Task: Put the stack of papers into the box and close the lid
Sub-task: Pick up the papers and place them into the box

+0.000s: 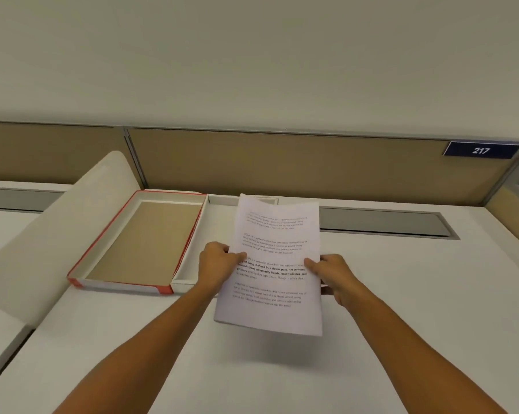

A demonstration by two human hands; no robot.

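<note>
The stack of papers (pixel 274 264) was held in the air above the white counter (pixel 401 294), gripped at both long edges near its middle. The left hand (pixel 217 264) was clamped on the left edge, thumb on the printed top sheet and fingers curled behind it. The right hand (pixel 331 274) was clamped on the right edge in the same way, thumb lying across the text. The sheets tilted away from the person, the far end higher, and a soft shadow lay on the counter under the near end.

Behind the papers sat the open white box (pixel 189 264), shallow and rectangular; its left wall and near left corner showed, while the stack hid most of its inside (so whether anything lay in it could not be told). The far end of the papers overlapped the box's far wall in the view.

Touching the box's left side lay the red-edged lid (pixel 138 243), turned upside down, its brown cardboard inside facing up. Left of the lid a rounded cream divider panel (pixel 58 234) slanted across the counter. A tan partition wall (pixel 312 165) ran along the back, carrying a dark blue plate marked 217 (pixel 480 150) at the right. A grey cable slot (pixel 383 224) was set into the counter to the right of the papers.
</note>
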